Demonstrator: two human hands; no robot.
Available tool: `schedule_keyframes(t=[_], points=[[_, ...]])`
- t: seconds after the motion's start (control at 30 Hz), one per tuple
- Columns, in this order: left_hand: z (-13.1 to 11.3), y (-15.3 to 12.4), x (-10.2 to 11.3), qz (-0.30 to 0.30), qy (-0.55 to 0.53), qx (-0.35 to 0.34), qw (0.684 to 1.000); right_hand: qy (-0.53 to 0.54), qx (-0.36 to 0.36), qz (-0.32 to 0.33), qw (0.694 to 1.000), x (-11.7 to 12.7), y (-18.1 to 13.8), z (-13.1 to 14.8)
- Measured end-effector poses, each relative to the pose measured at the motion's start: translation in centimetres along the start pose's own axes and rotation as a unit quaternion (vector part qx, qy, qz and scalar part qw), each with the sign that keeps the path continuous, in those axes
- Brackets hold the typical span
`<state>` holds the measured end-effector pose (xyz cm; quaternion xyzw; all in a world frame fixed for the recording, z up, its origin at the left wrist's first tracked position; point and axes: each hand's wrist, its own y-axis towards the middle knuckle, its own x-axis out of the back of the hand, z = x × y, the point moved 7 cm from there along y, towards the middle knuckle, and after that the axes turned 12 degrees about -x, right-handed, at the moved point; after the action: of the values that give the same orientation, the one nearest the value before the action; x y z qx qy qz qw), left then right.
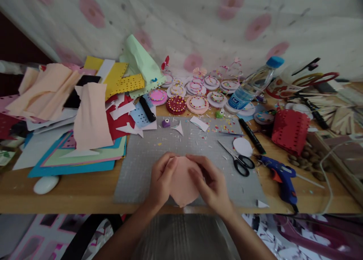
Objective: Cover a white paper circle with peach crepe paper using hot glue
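Both my hands hold a pink paper circle (183, 184) over the grey cutting mat (141, 165) near the table's front edge. My left hand (161, 180) pinches its left edge with curled fingers. My right hand (211, 182) grips its right side, fingers bent over the paper. Black-handled scissors (239, 162) lie on the mat just right of my right hand, beside a white paper oval (242, 146).
A blue glue gun (282, 176) lies at the right. Stacked coloured paper sheets (76, 154) fill the left. Decorated paper discs (197, 103), a water bottle (251, 87), a black marker (252, 136), red punched paper (289, 130) and a white oval object (45, 184) sit around the mat.
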<state>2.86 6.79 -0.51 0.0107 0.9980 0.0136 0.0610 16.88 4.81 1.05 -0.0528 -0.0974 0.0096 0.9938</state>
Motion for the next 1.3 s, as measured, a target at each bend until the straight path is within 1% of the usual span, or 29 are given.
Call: schedule_keyframes(t=[0.13, 0.2, 0.33, 0.37, 0.43, 0.47, 0.5, 0.53, 0.57, 0.6, 0.63, 0.67, 0.7, 0.73, 0.77, 0.8, 0.83, 0.9, 0.97, 1.03, 1.1, 1.2, 1.27, 1.3], points=[[0.1, 0.3, 0.0, 0.017, 0.014, -0.005, 1.0, 0.039, -0.026, 0.042, 0.998, -0.4, 0.3, -0.9], [0.1, 0.4, -0.1, 0.022, 0.008, -0.01, 1.0, 0.057, -0.042, 0.053, 0.996, -0.4, 0.4, -1.2], [0.7, 0.2, 0.1, -0.004, -0.029, -0.012, 0.999, 0.093, -0.062, 0.062, 0.992, -0.5, 0.4, -1.1], [0.8, 0.1, 0.2, -0.008, -0.027, -0.016, 0.999, 0.109, -0.075, 0.075, 0.988, -0.7, 0.5, -1.2], [0.9, 0.0, 0.6, -0.009, -0.017, -0.021, 1.0, 0.136, -0.106, 0.124, 0.977, -1.3, 0.6, -1.4], [0.8, 0.0, 0.7, -0.001, -0.009, -0.025, 1.0, 0.138, -0.112, 0.147, 0.973, -1.5, 0.7, -1.4], [0.4, 0.2, 0.9, 0.019, 0.011, -0.039, 0.999, 0.126, -0.105, 0.155, 0.974, -1.5, 0.9, -1.4], [-0.2, 0.5, 0.9, 0.052, 0.044, -0.07, 0.995, 0.098, -0.081, 0.142, 0.982, -1.1, 1.1, -1.2], [-1.2, 0.8, 0.7, 0.098, 0.087, -0.119, 0.984, 0.057, -0.04, 0.109, 0.992, -0.5, 1.4, -0.9], [-2.3, 0.9, 0.5, 0.151, 0.138, -0.182, 0.962, 0.005, 0.014, 0.067, 0.998, 0.3, 1.5, -0.5], [-3.3, 0.8, 0.3, 0.199, 0.184, -0.248, 0.93, -0.052, 0.073, 0.031, 0.996, 1.0, 1.4, 0.0], [-4.1, 0.7, 0.3, 0.233, 0.217, -0.301, 0.899, -0.105, 0.129, 0.013, 0.986, 1.4, 1.2, 0.4], [-4.5, 0.6, 0.7, 0.25, 0.239, -0.332, 0.878, -0.151, 0.175, 0.016, 0.973, 1.7, 0.7, 0.5], [-4.7, 0.5, 1.4, 0.255, 0.254, -0.343, 0.868, -0.183, 0.205, 0.031, 0.961, 1.9, 0.2, 0.3], [-4.5, 0.4, 2.2, 0.25, 0.268, -0.339, 0.866, -0.201, 0.216, 0.047, 0.954, 2.4, -0.3, -0.1], [-4.1, 0.4, 3.1, 0.24, 0.283, -0.326, 0.87, -0.204, 0.209, 0.054, 0.955, 3.1, -0.8, -0.7], [-3.6, 0.2, 4.0, 0.227, 0.295, -0.312, 0.874, -0.195, 0.191, 0.043, 0.961, 4.0, -1.3, -1.4], [-2.5, -0.3, 5.3, 0.204, 0.313, -0.291, 0.881, -0.163, 0.141, -0.023, 0.976, 6.4, -2.1, -2.8], [-1.5, -0.9, 5.5, 0.196, 0.325, -0.276, 0.883, -0.157, 0.103, -0.081, 0.979, 7.7, -2.7, -3.9], [-0.6, -1.2, 4.5, 0.205, 0.342, -0.261, 0.879, -0.183, 0.081, -0.093, 0.975, 7.3, -2.6, -4.4], [0.0, -1.4, 2.8, 0.228, 0.361, -0.25, 0.869, -0.177, 0.05, -0.088, 0.979, 6.2, -1.8, -4.7], [0.4, -1.4, 0.3, 0.268, 0.377, -0.25, 0.851, -0.054, -0.029, -0.106, 0.993, 5.1, -0.1, -5.3], [0.4, -1.5, -0.4, 0.273, 0.375, -0.259, 0.848, 0.024, -0.068, -0.111, 0.991, 4.6, 0.5, -5.7], [0.3, -1.4, -0.4, 0.261, 0.373, -0.266, 0.85, 0.05, -0.081, -0.111, 0.989, 4.5, 0.7, -5.8]])
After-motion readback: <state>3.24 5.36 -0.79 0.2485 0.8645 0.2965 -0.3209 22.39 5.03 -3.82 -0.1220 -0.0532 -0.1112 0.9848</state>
